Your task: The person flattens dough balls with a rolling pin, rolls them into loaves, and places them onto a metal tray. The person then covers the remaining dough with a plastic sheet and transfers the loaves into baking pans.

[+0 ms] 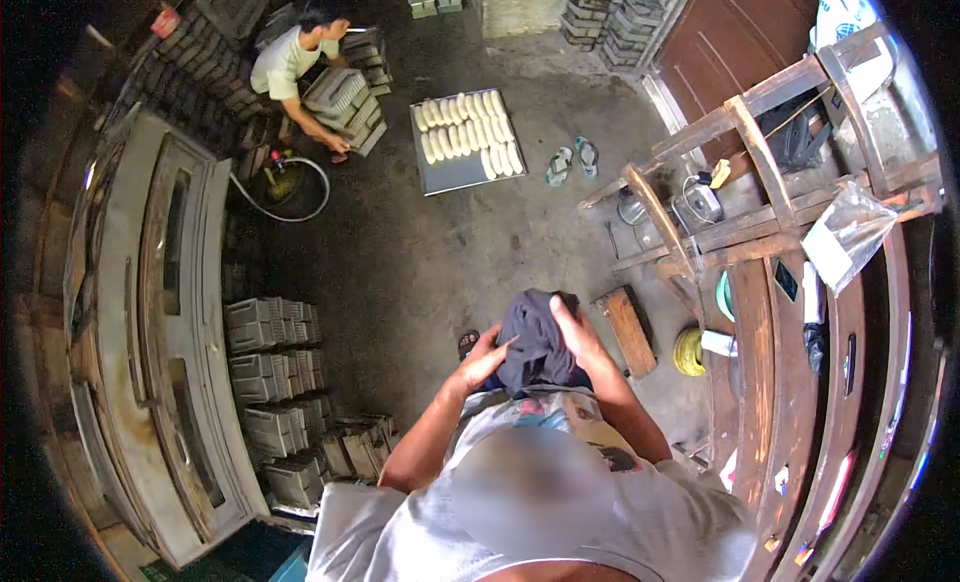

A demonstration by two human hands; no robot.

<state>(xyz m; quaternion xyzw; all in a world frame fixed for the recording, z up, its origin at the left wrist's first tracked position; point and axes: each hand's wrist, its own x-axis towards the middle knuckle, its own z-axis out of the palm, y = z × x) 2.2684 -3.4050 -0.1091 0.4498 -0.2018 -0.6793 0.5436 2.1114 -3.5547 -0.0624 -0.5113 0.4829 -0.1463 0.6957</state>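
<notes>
A bundled dark cloth (532,332) is held in front of my body at waist height. My left hand (483,364) grips it from the left side, with the fingers partly hidden by the folds. On the opposite side my right hand (575,332) presses against the cloth, thumb on top and the other fingers tucked out of sight. The fabric is crumpled, and I cannot make out what kind of garment or rag it is.
Ahead on the floor lies a metal tray (450,174) with rows of pale dough rolls, sandals (560,167) beside it. A co-worker (290,67) handles stacked grey tins (345,107). More tins (268,324) line the left; a wooden rack (755,152) and wooden block (626,330) stand right.
</notes>
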